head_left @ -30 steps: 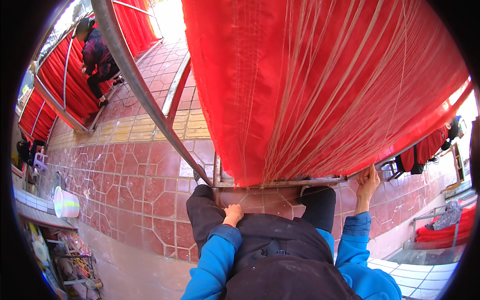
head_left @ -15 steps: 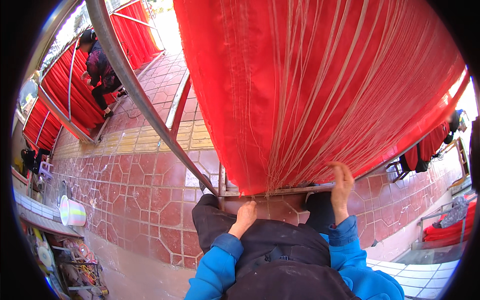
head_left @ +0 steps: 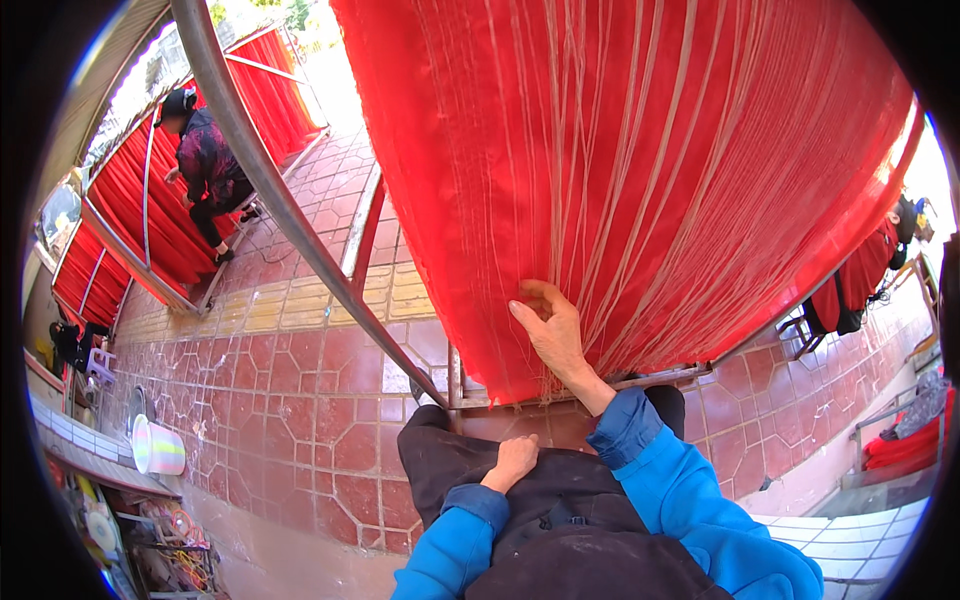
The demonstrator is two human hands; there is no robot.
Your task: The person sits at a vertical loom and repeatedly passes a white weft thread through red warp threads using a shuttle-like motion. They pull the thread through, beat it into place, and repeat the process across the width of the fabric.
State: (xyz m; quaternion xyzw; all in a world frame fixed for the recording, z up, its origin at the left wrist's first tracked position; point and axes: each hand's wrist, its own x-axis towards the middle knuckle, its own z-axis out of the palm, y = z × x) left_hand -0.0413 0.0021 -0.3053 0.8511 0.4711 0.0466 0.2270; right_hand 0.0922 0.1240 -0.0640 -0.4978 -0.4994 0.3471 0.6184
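Observation:
A large red cloth (head_left: 450, 200) hangs before me on a metal frame, with many long pale threads (head_left: 650, 180) running down its face and gathering near its lower edge. Reaching up over the lower part of the cloth, my right hand (head_left: 558, 338) is open, its thumb apart from the bent fingers, close to the threads at the left. Whether it touches them I cannot tell. My left hand (head_left: 515, 460) is closed, low in front of my dark apron (head_left: 590, 550) and below the cloth's bottom edge. Whatever it may hold is too small or hidden to make out.
A grey metal pole (head_left: 270, 190) slants down on the left to the frame's corner. Beyond it, a person (head_left: 208, 165) stands by other red cloths (head_left: 140, 200). A pale bucket (head_left: 160, 447) stands on the tiled floor at left. Another person in red (head_left: 870, 275) is at far right.
My right hand has moved left across the threads, from the right side of the cloth. My left hand has dropped slightly and shifted right, staying closed. The view has shifted slightly.

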